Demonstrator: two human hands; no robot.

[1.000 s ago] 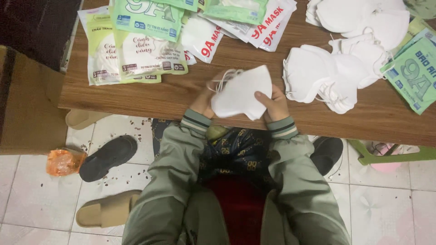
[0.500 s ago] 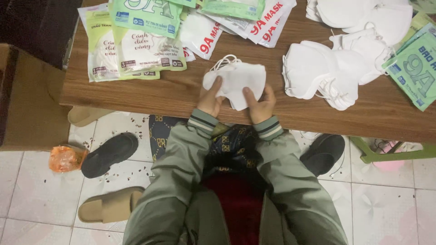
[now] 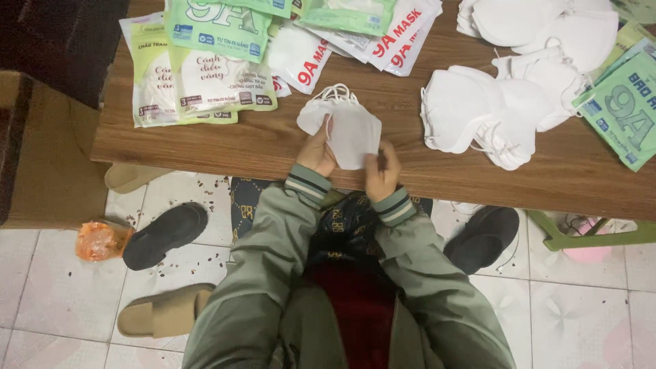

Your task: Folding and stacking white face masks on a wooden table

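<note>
A: Mask [image 3: 348, 130] location?
B: Flat on the counter [image 3: 273, 147], near edge. Gripped by left hand [image 3: 318, 152], fingers closed on it; pinched at the bottom by right hand [image 3: 381, 171].
A: Nearby?
B: Mask pile [image 3: 478, 113] right, packets [image 3: 205, 75] left.

Both hands, left hand [image 3: 318, 152] and right hand [image 3: 383, 172], grip a white mask [image 3: 345, 126] over the wooden table [image 3: 273, 140].

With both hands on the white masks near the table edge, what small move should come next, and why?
Probably square the small stack of white masks flat on the wooden table. The left hand pins its left side and the right hand pinches the lower right corner, while the ear loops at the top splay loose, so the stack looks uneven.
</note>
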